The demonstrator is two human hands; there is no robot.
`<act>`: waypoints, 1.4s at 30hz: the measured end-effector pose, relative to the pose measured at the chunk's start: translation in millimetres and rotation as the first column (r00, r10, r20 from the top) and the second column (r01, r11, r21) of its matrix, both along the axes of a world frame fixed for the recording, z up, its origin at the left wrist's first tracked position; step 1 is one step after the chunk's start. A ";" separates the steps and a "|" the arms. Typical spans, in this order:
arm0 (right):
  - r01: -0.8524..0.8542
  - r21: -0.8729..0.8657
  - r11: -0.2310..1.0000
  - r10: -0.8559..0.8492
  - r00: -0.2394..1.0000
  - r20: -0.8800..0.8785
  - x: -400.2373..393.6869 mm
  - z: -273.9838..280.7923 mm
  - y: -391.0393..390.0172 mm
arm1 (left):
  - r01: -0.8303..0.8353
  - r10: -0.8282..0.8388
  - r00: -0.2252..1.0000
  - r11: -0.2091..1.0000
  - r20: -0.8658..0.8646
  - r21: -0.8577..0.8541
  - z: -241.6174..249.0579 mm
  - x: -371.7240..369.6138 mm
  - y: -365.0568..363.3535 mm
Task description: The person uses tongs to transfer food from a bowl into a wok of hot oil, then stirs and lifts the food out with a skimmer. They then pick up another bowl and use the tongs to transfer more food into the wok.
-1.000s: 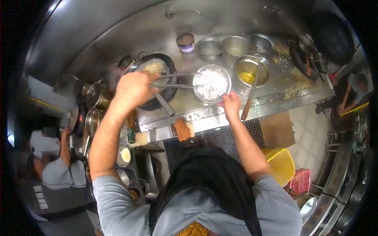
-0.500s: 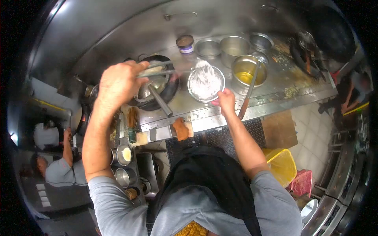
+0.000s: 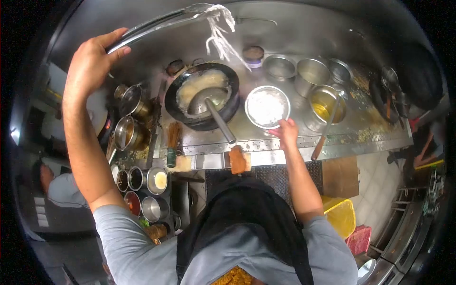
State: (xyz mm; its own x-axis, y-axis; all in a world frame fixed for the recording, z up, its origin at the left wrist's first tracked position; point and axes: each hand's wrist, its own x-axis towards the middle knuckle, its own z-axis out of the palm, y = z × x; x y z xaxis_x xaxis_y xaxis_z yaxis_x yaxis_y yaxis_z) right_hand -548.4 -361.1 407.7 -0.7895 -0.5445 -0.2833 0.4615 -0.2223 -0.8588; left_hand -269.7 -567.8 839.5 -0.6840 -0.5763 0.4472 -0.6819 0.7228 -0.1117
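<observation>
Raised at the upper left, my left hand (image 3: 92, 61) is closed around long metal tongs (image 3: 156, 27). At their tips hang strands of something coated in white powder (image 3: 219, 35), drooping above the stove. My right hand (image 3: 287, 133) grips the near rim of a round bowl (image 3: 247, 114) holding white powder (image 3: 267, 107). Left of the bowl sits a black wok (image 3: 173, 111) with foamy, bubbling liquid (image 3: 204, 81) inside. A large metal ladle (image 3: 209, 100) rests in it, its handle pointing toward me.
Several metal pots (image 3: 312, 71) stand behind and right of the bowl. One pot (image 3: 327, 102) contains yellow liquid and a wooden-handled ladle (image 3: 319, 147). A bamboo brush (image 3: 173, 142) and an orange cloth (image 3: 236, 160) lie along the front edge. Another person's sleeve (image 3: 69, 190) shows at left.
My left hand has swung up and left with the tongs, lifting the white-coated strands out of the bowl. My right hand still holds the bowl. The view has shifted, uncovering the wok.
</observation>
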 end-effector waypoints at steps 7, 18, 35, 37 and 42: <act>0.082 0.026 0.996 -0.081 0.996 -0.021 2.3 -9.1 26.3 | -0.129 0.128 0.980 0.992 0.155 -0.004 -67.0 14.3 -104.1; 0.114 0.073 0.991 -0.110 0.992 -0.061 6.6 -6.2 35.5 | -0.400 0.359 0.909 0.894 0.211 0.201 -248.2 -13.1 -199.8; 0.003 0.121 0.993 0.020 0.981 -0.190 -8.4 13.9 42.1 | 0.295 -0.311 0.791 0.948 0.527 0.118 -185.9 -107.4 80.2; 0.011 0.123 0.992 0.011 0.985 -0.174 -12.2 12.8 42.6 | 0.296 -0.318 0.793 0.947 0.520 0.128 -189.8 -110.2 84.7; -0.009 0.117 0.993 0.023 0.993 -0.114 -19.5 7.4 42.3 | 0.262 -0.282 0.861 0.959 0.423 0.106 -153.7 -92.0 88.8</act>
